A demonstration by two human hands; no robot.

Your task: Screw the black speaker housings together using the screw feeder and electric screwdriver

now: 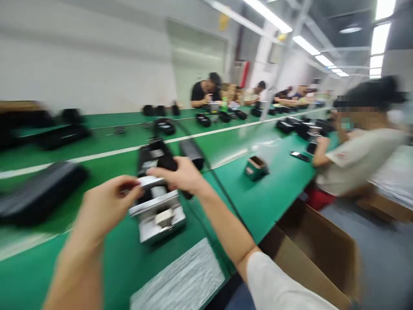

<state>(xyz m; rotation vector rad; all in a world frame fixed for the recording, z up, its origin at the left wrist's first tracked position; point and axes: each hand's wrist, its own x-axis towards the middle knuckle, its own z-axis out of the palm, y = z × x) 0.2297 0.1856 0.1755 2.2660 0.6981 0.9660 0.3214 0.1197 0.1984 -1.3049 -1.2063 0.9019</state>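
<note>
Long green desk point(274, 185) with a white stripe, running off toward 1 o'clock under strip lights; whole frame smeared by motion. Seated co-worker point(361, 159) at 3 o'clock, more people far down the line. Blurred black trays point(35, 193) at 9 o'clock, small green box point(256, 168) at 2 o'clock, grey textured sheet point(180, 280) at 6 o'clock, open cardboard box point(316, 254) off the desk edge at 4 o'clock.

Step in hand, as judged: fitting or adjusting at the top of a silver metal unit point(159, 217) standing on the desk at frame centre. Left hand point(103, 206) narrow, thumb and forefinger pinched on a pale tab point(143, 181) at the unit's 11 o'clock edge. Right hand point(182, 174) curled shut over a black part point(158, 161) at the unit's 12 o'clock.

Next move, as judged: calls for a steady right-hand hold on the black part, with the pinch lined up to the unit's top edge. Fine detail unreadable through blur.

Unit: boxy, bright grey, stepped front, darker recess mid-face. Black part: glossy, elongated, reaching toward 12 o'clock.
</note>
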